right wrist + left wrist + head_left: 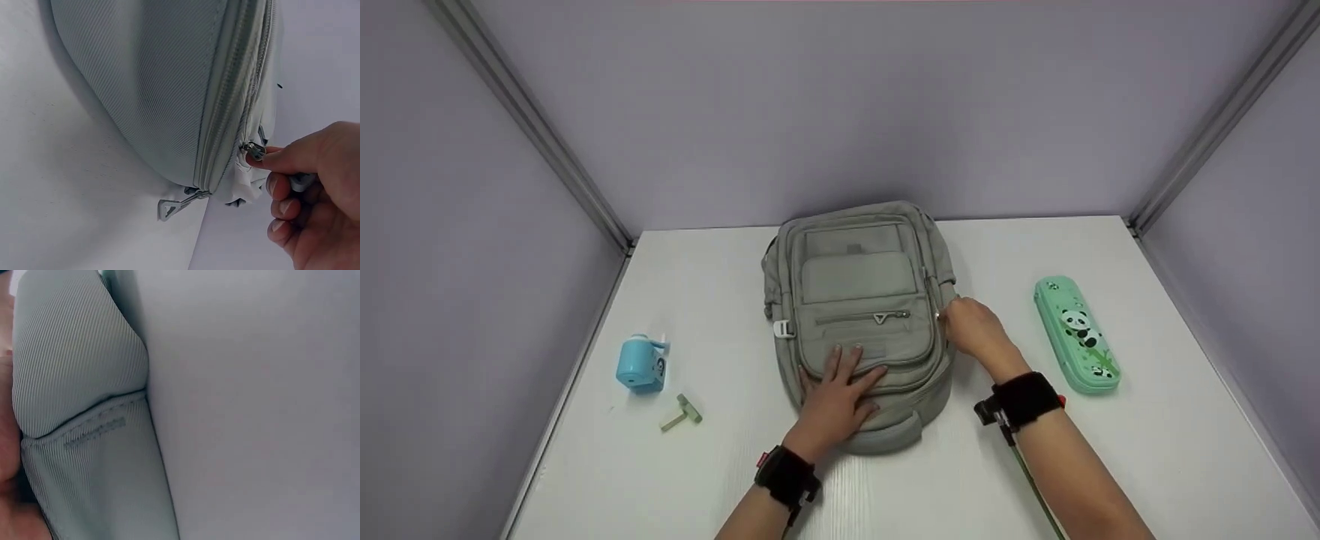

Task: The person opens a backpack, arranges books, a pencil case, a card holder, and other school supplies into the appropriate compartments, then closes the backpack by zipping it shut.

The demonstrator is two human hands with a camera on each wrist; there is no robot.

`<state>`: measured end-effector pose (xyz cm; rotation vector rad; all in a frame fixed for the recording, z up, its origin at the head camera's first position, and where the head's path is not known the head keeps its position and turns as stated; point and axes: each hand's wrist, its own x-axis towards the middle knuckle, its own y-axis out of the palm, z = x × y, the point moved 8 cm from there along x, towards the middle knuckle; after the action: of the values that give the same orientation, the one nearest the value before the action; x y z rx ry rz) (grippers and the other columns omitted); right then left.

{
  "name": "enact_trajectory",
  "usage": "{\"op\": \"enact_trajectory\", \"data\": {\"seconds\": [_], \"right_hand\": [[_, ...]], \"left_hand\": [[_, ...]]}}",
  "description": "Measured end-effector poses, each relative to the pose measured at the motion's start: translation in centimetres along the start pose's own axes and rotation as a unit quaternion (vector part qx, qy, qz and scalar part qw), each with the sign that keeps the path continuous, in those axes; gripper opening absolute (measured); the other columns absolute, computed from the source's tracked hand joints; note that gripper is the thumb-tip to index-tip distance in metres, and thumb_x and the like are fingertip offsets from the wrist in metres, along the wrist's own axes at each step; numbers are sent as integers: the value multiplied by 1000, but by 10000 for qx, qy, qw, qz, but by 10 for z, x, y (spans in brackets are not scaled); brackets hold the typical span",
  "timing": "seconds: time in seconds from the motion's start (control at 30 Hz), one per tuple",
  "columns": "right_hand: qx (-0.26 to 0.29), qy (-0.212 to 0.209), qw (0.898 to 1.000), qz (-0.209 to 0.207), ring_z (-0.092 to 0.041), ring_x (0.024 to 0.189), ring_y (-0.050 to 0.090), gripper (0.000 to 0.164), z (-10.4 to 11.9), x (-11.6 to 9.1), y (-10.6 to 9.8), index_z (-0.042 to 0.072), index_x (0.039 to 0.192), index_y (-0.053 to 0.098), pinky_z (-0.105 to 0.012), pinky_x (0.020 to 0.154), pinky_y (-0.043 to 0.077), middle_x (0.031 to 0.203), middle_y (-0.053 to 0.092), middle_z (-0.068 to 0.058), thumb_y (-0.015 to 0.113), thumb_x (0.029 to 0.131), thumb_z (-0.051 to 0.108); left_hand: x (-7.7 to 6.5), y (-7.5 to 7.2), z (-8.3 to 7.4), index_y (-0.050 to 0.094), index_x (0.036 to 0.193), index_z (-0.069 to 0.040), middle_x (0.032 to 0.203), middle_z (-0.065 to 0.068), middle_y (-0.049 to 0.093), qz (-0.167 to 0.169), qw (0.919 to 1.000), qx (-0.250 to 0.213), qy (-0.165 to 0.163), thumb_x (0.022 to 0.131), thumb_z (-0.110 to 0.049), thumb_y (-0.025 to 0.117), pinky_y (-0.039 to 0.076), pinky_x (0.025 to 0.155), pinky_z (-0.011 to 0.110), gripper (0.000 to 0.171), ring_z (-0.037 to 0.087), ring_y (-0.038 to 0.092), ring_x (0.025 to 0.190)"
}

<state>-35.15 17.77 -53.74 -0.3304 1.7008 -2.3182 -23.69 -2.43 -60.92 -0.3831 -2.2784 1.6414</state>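
A grey-green backpack [859,277] lies on the white table, its front pockets facing up. My left hand [832,409] rests on the lower part of it with fingers spread and straight. At the pack's right side, my right hand [971,330] pinches a zipper pull [256,151] between thumb and forefinger, the other fingers curled. Another zipper pull [171,208] hangs loose lower on the side in the right wrist view. In the left wrist view, a padded grey piece of the backpack [79,354] fills the left, with part of the hand at the edge.
A light green panda pencil case [1076,334] lies on the right of the table. To the left stand a blue pencil sharpener [641,364] and a small green T-shaped piece [682,412]. Pale walls enclose the table at the back and sides.
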Motion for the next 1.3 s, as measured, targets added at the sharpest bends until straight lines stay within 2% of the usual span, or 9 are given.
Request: {"op": "enact_trajectory", "data": {"seconds": [0.17, 0.37, 0.6, 0.73, 0.97, 1.1, 1.3], "right_hand": [[163, -10, 9998, 69, -30, 73, 65, 18, -1, -16, 1, 0, 84, 74, -47, 66, 53, 85, 70, -20, 61, 96, 3], [368, -79, 9992, 155, -25, 67, 59, 15, 3, -34, 2, 2, 86, 75, -44, 62, 50, 83, 71, -17, 64, 95, 3], [631, -196, 9974, 286, -21, 72, 62, 19, 8, -55, 5, -1, 96, 80, -41, 66, 51, 91, 75, -14, 61, 94, -2], [738, -253, 9968, 174, -18, 68, 57, 18, 13, -64, 6, 0, 89, 79, -38, 64, 49, 80, 71, -9, 62, 93, -2], [945, -479, 9944, -38, -11, 59, 48, 18, 32, -76, 8, 1, 80, 76, -31, 57, 44, 68, 65, -3, 63, 91, -3], [1037, -513, 9933, 7, -9, 54, 43, 24, 42, -80, 12, 6, 68, 69, -29, 52, 38, 59, 53, 2, 65, 91, -2], [1265, -508, 9906, 136, -7, 51, 41, 30, 56, -87, 20, 10, 64, 64, -26, 51, 37, 57, 48, 8, 67, 92, 2]], "left_hand": [[-1, 0, 0, 39, 156, -42, 169, 6, 25, -4, 10000, -19, 5, 100, -52, 59, 21, 99, 87, 61, 42, 17, 155], [0, 0, 1, 37, 157, -42, 169, 5, 23, 47, 9999, -99, -40, 100, -51, 60, 20, 100, 87, 62, 41, 16, 155], [0, -3, 1, 39, 157, -41, 168, 5, 26, -76, 9994, -333, -39, 99, -47, 64, 20, 99, 87, 64, 43, 17, 155], [0, -5, 1, 40, 156, -40, 168, 5, 27, -139, 9987, -493, -36, 98, -46, 66, 19, 100, 87, 64, 42, 17, 155], [-2, -5, 2, 41, 157, -36, 166, 9, 29, -254, 9981, -559, -15, 96, -42, 70, 24, 96, 88, 68, 44, 21, 153], [-1, -5, 2, 41, 157, -36, 166, 8, 30, -254, 9982, -540, -57, 96, -43, 71, 25, 96, 87, 68, 44, 21, 153], [0, -7, 1, 43, 156, -36, 165, 8, 33, -308, 9983, -493, -21, 94, -43, 73, 27, 96, 86, 69, 43, 23, 153]]}}
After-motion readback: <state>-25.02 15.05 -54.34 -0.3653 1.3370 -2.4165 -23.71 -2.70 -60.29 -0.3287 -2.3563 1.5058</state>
